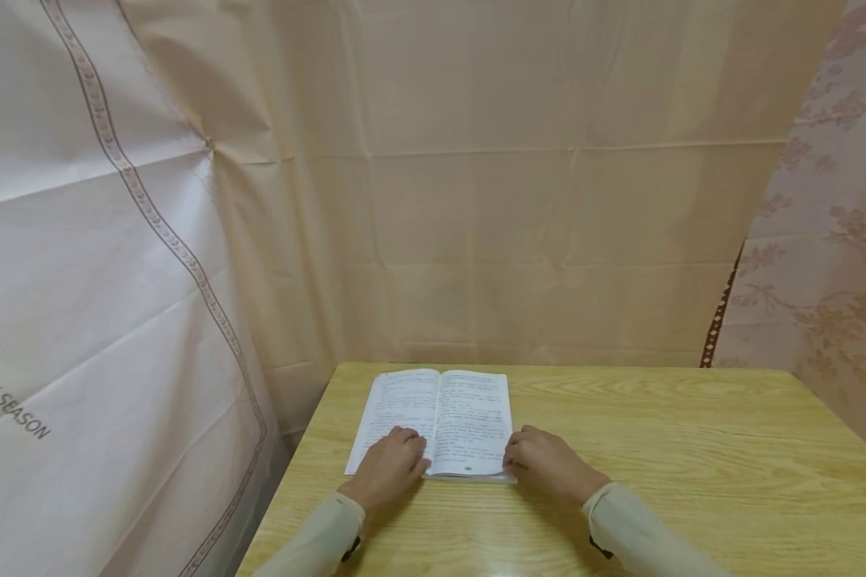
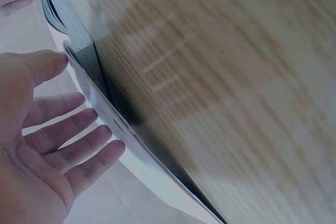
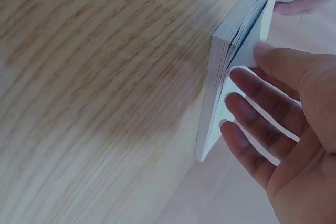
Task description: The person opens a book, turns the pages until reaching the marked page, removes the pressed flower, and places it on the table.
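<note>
An open book [image 1: 472,421] with printed white pages lies on the table. My left hand [image 1: 393,465] rests on the lower part of its left page. In the left wrist view, the fingers of this left hand [image 2: 58,135] are spread and gently bent, their tips touching the page side, with the thumb near the bottom edge. My right hand [image 1: 552,463] is at the lower right edge of the right page. The right wrist view shows the right hand [image 3: 294,114] with its thumb against the page and loosely bent fingers beside the page edges; its index finger is mostly hidden.
The wood-grain table [image 1: 664,449] extends right of the book and toward me. A beige cloth [image 1: 520,240] hangs behind it. White printed cloth [image 1: 115,320] hangs at the left, and floral cloth [image 1: 830,240] at the right.
</note>
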Demonstrator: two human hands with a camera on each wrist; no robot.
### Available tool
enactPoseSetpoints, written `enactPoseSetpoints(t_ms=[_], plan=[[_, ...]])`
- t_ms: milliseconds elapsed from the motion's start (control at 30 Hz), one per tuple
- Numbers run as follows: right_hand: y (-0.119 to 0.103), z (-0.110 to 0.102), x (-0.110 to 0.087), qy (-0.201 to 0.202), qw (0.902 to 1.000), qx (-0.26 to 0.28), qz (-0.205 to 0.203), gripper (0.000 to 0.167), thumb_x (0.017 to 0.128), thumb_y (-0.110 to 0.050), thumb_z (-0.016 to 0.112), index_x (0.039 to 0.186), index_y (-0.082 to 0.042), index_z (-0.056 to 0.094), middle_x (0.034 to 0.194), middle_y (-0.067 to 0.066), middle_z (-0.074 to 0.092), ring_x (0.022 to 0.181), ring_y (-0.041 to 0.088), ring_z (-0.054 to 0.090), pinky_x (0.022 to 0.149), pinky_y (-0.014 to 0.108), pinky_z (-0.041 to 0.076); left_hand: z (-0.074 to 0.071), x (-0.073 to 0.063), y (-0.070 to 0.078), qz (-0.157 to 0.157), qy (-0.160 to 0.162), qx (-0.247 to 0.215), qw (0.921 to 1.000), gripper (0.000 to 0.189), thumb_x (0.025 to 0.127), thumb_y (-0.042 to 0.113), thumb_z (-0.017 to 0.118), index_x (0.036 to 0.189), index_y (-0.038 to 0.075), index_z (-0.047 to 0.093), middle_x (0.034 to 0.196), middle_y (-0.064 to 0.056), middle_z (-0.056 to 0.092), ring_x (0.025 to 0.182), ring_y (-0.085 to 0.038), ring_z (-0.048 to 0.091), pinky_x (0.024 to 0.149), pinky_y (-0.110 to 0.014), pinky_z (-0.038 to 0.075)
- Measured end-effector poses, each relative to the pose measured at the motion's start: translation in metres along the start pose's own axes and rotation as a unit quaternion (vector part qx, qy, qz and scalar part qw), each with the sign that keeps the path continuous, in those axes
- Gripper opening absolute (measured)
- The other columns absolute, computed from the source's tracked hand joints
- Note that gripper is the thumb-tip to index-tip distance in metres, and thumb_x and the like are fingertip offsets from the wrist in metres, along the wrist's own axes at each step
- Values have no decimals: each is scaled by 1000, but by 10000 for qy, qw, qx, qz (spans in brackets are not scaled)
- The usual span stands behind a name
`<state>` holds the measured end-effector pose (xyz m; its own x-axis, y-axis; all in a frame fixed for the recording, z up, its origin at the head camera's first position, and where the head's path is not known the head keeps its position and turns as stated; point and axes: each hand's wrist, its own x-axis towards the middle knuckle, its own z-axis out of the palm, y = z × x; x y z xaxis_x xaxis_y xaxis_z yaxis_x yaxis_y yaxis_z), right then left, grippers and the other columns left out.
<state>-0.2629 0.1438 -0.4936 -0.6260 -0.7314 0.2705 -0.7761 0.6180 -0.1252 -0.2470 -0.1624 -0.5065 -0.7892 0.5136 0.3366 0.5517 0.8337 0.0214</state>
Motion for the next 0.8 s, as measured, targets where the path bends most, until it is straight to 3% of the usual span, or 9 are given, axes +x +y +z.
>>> enactPoseSetpoints(t_ms=[233,433,600,800], plan=[[-1,0,2,70,9997,-243,-69,7,86,-11,76,82,-16,78,81,-10,67,71,5,46,61,19,42,-3,0,0,-135,-415,-71,9990,25,97,34,64,106,11,69,113,-7,67,104,-21,61,86,-38,54],[-1,-1,2,212,9991,-360,-83,10,82,-8,79,80,-17,77,80,-11,67,70,5,45,59,19,41,-3,0,1,-90,-546,-100,9984,38,95,44,65,109,9,68,111,-6,67,102,-21,61,87,-37,54],[-2,-3,2,301,9992,-155,195,14,79,-10,83,77,-21,76,77,-14,65,70,3,46,59,20,43,-1,2,3,-49,-701,44,9975,58,88,62,62,111,9,67,105,-5,66,95,-19,60,81,-35,55],[-4,-8,3,334,9977,323,484,10,83,-21,81,79,-25,73,77,-18,62,72,1,48,60,21,46,-1,3,5,30,-708,81,9975,65,86,66,60,115,9,67,104,-5,65,92,-20,59,78,-35,54]])
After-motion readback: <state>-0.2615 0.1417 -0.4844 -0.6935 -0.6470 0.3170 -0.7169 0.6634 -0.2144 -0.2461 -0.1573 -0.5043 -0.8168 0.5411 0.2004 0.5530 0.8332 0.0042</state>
